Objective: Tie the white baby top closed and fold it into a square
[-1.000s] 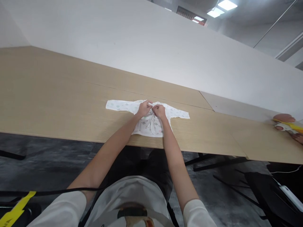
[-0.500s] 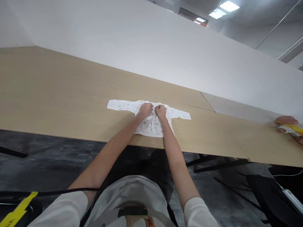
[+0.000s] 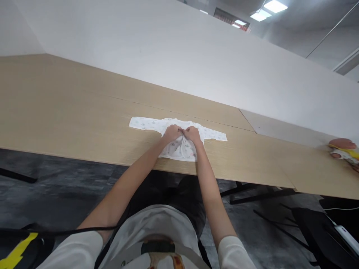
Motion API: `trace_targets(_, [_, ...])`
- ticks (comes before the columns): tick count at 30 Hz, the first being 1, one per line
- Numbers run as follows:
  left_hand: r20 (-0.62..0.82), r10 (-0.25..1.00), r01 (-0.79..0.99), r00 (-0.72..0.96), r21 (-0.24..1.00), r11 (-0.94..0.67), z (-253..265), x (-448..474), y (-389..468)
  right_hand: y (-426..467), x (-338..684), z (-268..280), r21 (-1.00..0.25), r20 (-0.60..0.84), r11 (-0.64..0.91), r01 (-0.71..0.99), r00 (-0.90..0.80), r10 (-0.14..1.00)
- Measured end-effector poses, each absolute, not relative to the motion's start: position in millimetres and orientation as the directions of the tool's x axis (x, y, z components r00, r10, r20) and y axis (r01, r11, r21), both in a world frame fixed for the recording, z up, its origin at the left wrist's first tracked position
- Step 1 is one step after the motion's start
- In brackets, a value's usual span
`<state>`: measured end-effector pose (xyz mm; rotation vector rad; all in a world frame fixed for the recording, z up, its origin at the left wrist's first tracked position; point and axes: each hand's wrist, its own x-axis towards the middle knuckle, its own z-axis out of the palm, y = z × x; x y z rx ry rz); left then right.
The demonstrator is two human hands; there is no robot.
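Note:
A small white baby shirt (image 3: 179,150) with a scattered print lies on the table, its sleeves spread to both sides. My left hand (image 3: 172,133) pinches the front of the shirt at the middle of the chest. Close against it, my right hand (image 3: 192,133) pinches the other side of the front opening. The fingertips of both hands meet, and the cloth bunches up between them. What exactly sits between the fingertips is too small to make out.
The long wooden table (image 3: 84,119) runs across the view against a white partition (image 3: 168,56). A doll (image 3: 342,147) with yellow cloth lies at the far right. Below stands a black chair (image 3: 322,231) holding a white device (image 3: 346,237).
My hands have come closer together at the shirt's front and slightly lower. The cloth between them is now gathered and pulled up in folds.

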<state>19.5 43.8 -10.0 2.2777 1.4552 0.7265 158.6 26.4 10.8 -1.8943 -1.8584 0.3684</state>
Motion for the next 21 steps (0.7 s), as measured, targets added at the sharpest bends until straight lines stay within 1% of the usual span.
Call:
trace_targets(3, [0.242, 0.900, 0.630, 0.364, 0.647, -0.429, -10, 19, 44, 22, 161, 8, -0.559, 0.082, 0.008, 0.829, 0.046, 0.996])
trace_targets(5, [0.231, 0.916, 0.634, 0.329, 0.664, -0.396, -9, 20, 42, 21, 161, 5, -0.564, 0.070, 0.010, 0.826, 0.036, 0.997])
trace_targets(7, [0.229, 0.932, 0.702, 0.280, 0.613, -0.361, -7, 21, 40, 22, 160, 4, -0.536, 0.081, 0.015, 0.844, 0.034, 0.996])
trace_targets(9, [0.254, 0.930, 0.778, 0.264, 0.514, -0.362, -4, 22, 37, 23, 159, 4, -0.513, 0.103, 0.009, 0.858, 0.051, 0.993])
trace_targets(11, [0.275, 0.918, 0.823, 0.284, 0.420, -0.381, -3, 23, 36, 23, 159, 5, -0.517, 0.113, -0.007, 0.856, 0.076, 0.991])
trace_targets(13, [0.277, 0.908, 0.831, 0.315, 0.382, -0.405, -3, 24, 35, 22, 162, 7, -0.549, 0.097, -0.019, 0.835, 0.086, 0.992])
trace_targets(15, [0.276, 0.899, 0.809, 0.340, 0.402, -0.429, -4, 24, 35, 22, 166, 9, -0.606, 0.054, -0.023, 0.795, 0.069, 0.996])
trace_targets(21, [0.313, 0.864, 0.695, 0.395, 0.513, -0.504, -6, 23, 35, 25, 179, 8, -0.774, -0.089, -0.066, 0.629, -0.005, 0.996])
